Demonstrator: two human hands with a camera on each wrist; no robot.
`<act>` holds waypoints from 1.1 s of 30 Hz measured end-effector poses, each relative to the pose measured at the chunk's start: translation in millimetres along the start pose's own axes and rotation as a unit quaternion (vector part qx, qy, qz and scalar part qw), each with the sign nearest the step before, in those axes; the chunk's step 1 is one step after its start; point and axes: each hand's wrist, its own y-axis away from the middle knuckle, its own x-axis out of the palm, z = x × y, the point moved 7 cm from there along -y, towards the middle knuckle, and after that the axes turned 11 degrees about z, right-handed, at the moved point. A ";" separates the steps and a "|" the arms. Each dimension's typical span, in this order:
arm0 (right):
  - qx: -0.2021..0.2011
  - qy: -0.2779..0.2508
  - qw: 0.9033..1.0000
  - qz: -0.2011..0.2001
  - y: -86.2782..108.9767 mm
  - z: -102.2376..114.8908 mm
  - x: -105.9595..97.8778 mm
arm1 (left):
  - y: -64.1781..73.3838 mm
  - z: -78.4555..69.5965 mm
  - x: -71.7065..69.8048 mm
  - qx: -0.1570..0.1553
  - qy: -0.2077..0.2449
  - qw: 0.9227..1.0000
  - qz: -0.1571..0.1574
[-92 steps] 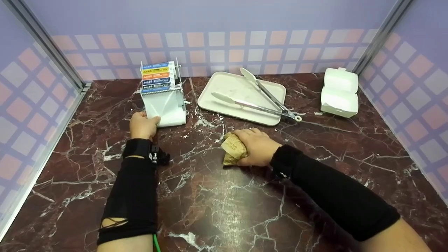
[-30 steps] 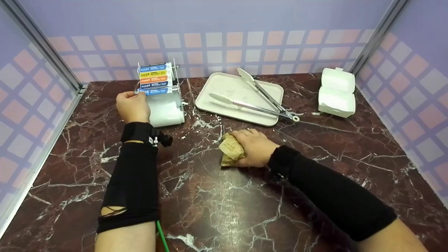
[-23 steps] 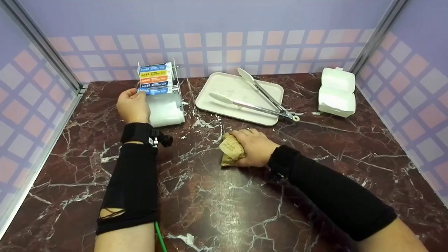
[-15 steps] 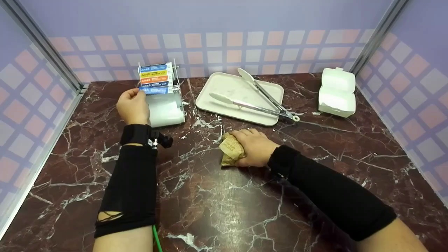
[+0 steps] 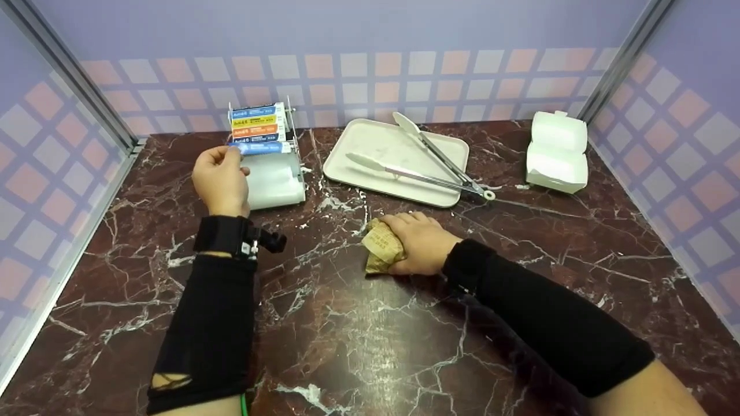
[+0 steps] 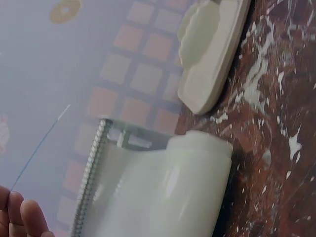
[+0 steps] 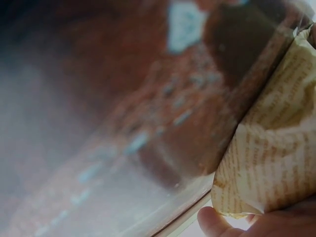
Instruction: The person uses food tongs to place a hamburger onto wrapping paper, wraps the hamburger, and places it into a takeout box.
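My left hand (image 5: 222, 179) pinches the left end of a blue printed sticker label (image 5: 263, 148) between thumb and fingers, in front of the label dispenser (image 5: 269, 185). In the left wrist view that label (image 6: 37, 153) appears edge-on as a thin blue line rising from the fingertips. The dispenser holds rows of blue, yellow and orange labels, with pale backing strip hanging down its front. My right hand (image 5: 425, 242) grips a packet wrapped in brown printed paper (image 5: 384, 248) on the table. Fingers and packet (image 7: 271, 163) fill the right side of the right wrist view.
A cream tray (image 5: 355, 164) stands at the back middle with metal tongs (image 5: 428, 179) lying spread across it. An open white clamshell box (image 5: 558, 153) stands at the back right. Patterned walls edge the dark marbled table (image 5: 347, 346).
My left hand has gone from the backing strip up to the front blue label, which has come away from the dispenser and shifted slightly right. My right hand keeps its grip on the packet.
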 end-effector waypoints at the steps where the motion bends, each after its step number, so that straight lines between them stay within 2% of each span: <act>1: -0.001 0.000 1.000 -0.001 -0.1 0.1 0.0 | 4.2 -0.7 2.0 -0.003 0.001 1.000 0.012; 4: -0.003 0.005 1.000 -0.007 -0.9 -0.7 0.4 | 19.9 0.3 10.5 -0.026 0.009 0.998 0.057; 7: -0.004 0.006 1.000 -0.011 -0.7 -1.3 0.8 | 37.3 5.0 22.9 -0.051 0.009 0.992 0.116; 11: -0.004 0.006 1.000 -0.010 0.0 -0.9 0.4 | 56.6 17.3 41.6 -0.083 0.019 0.978 0.189; 17: -0.004 0.007 1.000 -0.009 0.3 -0.2 0.4 | 77.7 39.1 65.0 -0.118 0.013 0.958 0.261; 23: 0.000 0.008 1.000 -0.009 -0.6 -1.4 1.4 | 95.8 53.7 85.1 -0.131 -0.021 0.942 0.308; 28: 0.001 0.006 1.000 -0.008 -0.6 -1.4 1.4 | 106.0 63.9 95.8 -0.137 -0.036 0.935 0.326; 33: -0.008 0.010 1.000 -0.015 -0.1 -0.1 0.0 | 111.3 73.2 100.3 -0.141 -0.055 0.929 0.338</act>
